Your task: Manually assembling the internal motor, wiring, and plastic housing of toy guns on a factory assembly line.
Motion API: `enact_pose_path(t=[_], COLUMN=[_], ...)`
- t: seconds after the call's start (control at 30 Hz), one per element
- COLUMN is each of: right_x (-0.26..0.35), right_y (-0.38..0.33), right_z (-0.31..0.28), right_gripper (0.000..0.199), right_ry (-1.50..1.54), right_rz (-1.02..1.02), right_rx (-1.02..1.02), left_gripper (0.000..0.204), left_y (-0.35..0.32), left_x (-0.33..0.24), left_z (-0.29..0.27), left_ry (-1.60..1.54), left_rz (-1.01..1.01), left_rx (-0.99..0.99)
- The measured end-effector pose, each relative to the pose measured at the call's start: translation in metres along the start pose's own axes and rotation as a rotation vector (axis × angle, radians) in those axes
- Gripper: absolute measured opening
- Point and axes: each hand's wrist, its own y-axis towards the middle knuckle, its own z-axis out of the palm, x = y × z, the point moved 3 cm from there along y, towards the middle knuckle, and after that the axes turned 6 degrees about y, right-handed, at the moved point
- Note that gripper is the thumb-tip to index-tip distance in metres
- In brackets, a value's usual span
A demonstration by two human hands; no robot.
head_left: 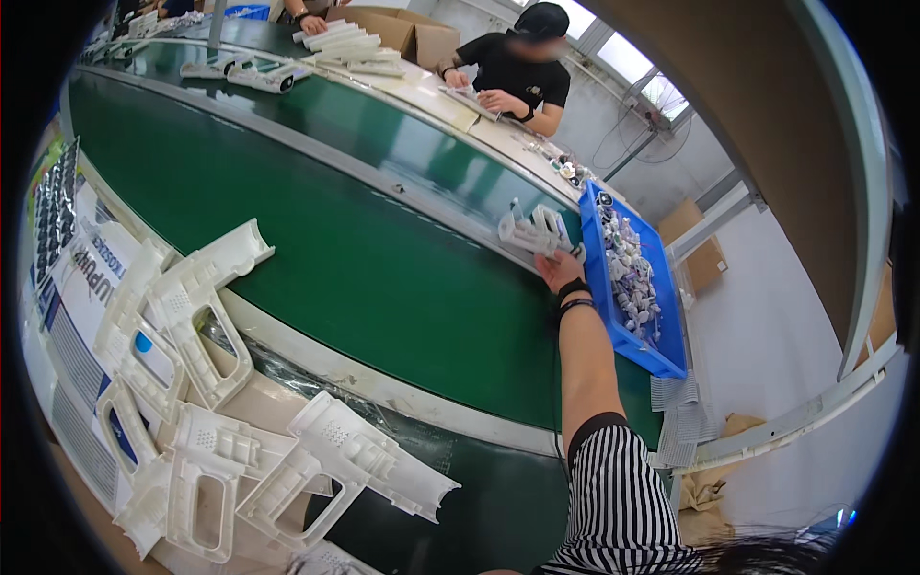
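My right hand (pixel 557 271) reaches out over the far side of the green conveyor belt (pixel 383 259). Its fingers close on a white plastic assembly (pixel 522 233) with a purplish-grey part; its exact kind is hard to make out. Right beside that hand stands a blue bin (pixel 628 335) of small white and purple parts (pixel 628 268). My left hand is out of view. White pistol-shaped plastic housing halves (pixel 196 311) lie in a loose pile at the near left, their ribbed insides facing up. One housing half (pixel 350 465) lies nearest the belt.
A metal rail (pixel 316 158) divides the green belt from a farther strip carrying white assemblies (pixel 264 77). Across it, a person in black (pixel 513 81) handles a part beside stacked white pieces (pixel 355 48) and a cardboard box (pixel 407 34). A curved frame (pixel 795 436) bounds the right.
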Motion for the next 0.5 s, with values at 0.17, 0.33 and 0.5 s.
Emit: enact_pose_path(t=[0.17, 0.33, 0.5], right_x=[-0.012, 0.025, -0.011], right_y=[-0.019, -0.078, -0.277], right_z=[0.063, 0.097, 0.100], right_gripper=[0.038, 0.036, 0.043], right_ry=[-0.185, -0.564, -1.318], right_rz=[0.205, 0.224, 0.259], right_rx=[0.236, 0.507, 1.199], left_gripper=[0.006, 0.006, 0.006], left_y=[-0.005, -0.015, -0.061], left_x=[-0.001, -0.015, -0.024], left_z=[0.008, -0.015, -0.082], left_ry=[0.014, 0.012, 0.121], left_rz=[-0.020, 0.044, 0.031], left_rx=[0.052, 0.078, 0.043])
